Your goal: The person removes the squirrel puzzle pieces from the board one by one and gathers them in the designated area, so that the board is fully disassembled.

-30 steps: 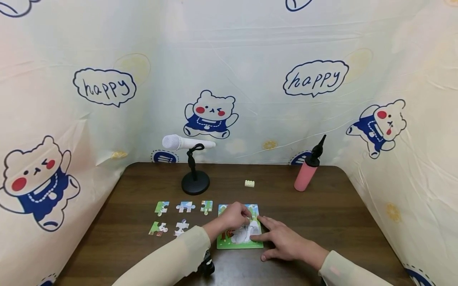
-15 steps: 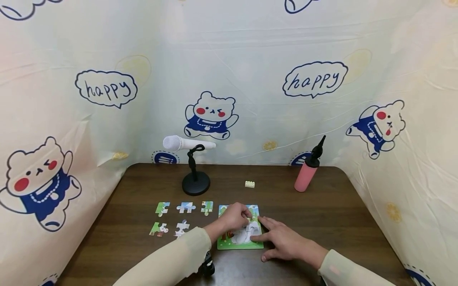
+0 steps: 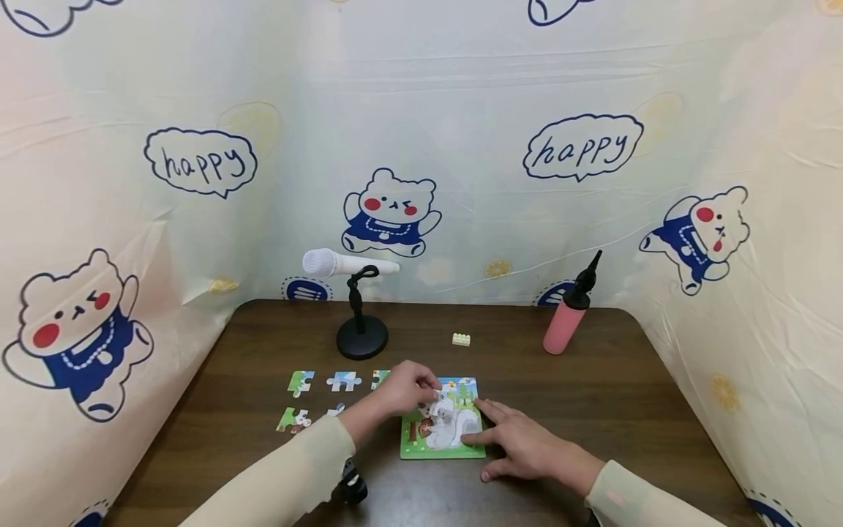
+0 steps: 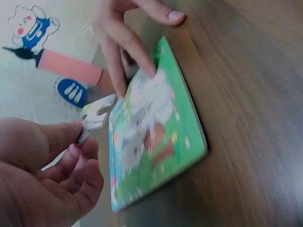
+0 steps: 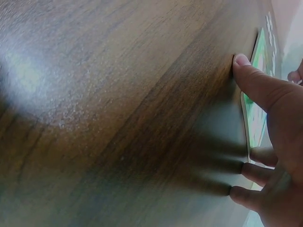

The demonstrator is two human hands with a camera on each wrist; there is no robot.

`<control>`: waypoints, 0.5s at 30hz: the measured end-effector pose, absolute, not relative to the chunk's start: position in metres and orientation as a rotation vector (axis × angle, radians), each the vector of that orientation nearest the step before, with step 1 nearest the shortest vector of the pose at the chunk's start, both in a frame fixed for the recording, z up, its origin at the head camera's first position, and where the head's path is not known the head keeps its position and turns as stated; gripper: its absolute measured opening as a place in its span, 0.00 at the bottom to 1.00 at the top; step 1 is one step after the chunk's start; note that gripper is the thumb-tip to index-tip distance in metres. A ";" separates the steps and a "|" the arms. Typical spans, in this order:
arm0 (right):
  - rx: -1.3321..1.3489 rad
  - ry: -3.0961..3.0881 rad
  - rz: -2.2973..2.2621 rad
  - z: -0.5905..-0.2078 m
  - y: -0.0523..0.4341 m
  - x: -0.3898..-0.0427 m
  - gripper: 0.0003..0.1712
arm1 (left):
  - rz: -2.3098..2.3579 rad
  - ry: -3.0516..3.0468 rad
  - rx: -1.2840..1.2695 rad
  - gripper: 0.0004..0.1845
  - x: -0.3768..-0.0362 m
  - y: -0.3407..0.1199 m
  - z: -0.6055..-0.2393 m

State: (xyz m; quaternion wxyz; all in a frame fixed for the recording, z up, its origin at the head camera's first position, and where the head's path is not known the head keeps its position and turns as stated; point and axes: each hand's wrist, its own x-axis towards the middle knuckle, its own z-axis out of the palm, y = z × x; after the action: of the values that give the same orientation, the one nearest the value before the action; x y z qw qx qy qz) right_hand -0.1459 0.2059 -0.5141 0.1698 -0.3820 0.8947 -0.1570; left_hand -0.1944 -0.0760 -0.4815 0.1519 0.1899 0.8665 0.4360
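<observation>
My left hand (image 3: pixel 398 389) pinches a jigsaw piece (image 4: pixel 94 124) between thumb and finger. It holds the piece above the upper left part of the green-edged puzzle board (image 3: pixel 411 448). A white squirrel-like animal is pictured on the board's middle, and faint piece outlines show there. The right hand (image 3: pixel 527 443) lies spread at the board's right side. Its index finger and another fingertip touch the board, while the thumb rests on the table. Left of the board lie several loose jigsaw pieces (image 3: pixel 301 383), partly covered by the left forearm and hand.
At the back left, a white microphone (image 3: pixel 349 264) sits on a black stand (image 3: pixel 362 338). A small pale toy brick (image 3: pixel 461 339) lies behind the board. The pink hand pump (image 3: pixel 563 329) stands at the back right of the brown table (image 3: pixel 593 395). A printed cloth hangs around it.
My left hand has lifted and shifted left from the board's middle, with a jigsaw piece in its fingers. More of the board's picture now shows. My right hand has stayed in place.
</observation>
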 end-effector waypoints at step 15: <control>-1.047 2.539 -0.479 -0.511 0.204 -0.145 0.34 | 1.271 2.515 0.387 0.05 -0.173 -0.168 -0.493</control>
State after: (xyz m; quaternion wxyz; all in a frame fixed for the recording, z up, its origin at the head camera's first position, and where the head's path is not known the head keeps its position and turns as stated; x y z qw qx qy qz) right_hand -0.1447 0.2044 -0.5110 0.1759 -0.3698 0.8964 -0.1693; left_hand -0.1733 -0.1680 -0.4932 0.1482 0.1344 0.8744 0.4420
